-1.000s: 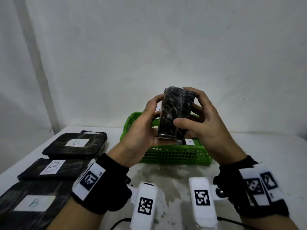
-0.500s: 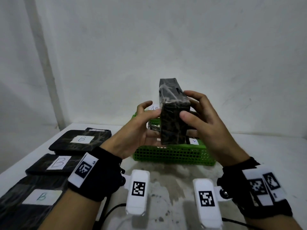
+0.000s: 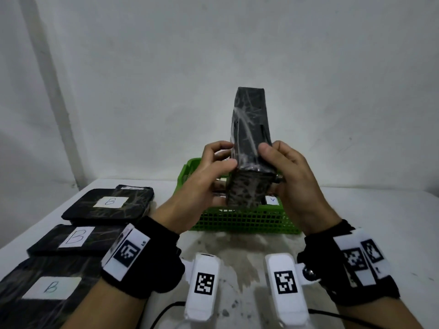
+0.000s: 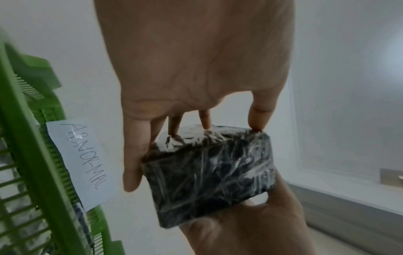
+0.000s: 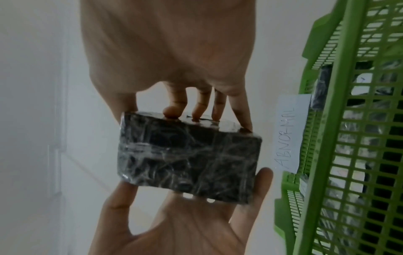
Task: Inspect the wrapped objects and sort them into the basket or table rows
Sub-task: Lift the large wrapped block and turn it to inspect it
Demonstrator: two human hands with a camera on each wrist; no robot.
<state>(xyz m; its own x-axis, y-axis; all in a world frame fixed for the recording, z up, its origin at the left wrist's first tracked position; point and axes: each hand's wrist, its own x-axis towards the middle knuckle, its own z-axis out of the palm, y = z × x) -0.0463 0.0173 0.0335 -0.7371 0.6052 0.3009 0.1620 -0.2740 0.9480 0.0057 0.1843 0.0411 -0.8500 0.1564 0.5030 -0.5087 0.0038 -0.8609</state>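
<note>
A black block wrapped in clear film is held up above the green basket, with its long side running up and away from me. My left hand grips its lower left side between thumb and fingers. My right hand grips the lower right side, thumb on the front. In the left wrist view the fingertips press on the block while the other palm supports it from below. The right wrist view shows the same block held between both hands. A paper label reading ABNORMAL hangs on the basket's rim.
Three flat black wrapped packs labelled B lie in a row on the white table at left, with another behind them. Wrapped items with a label lie inside the basket. A cable runs near the front edge.
The block has been turned from broad face towards me to its narrow end towards me and lifted higher. Both hands have slid down to its lower end.
</note>
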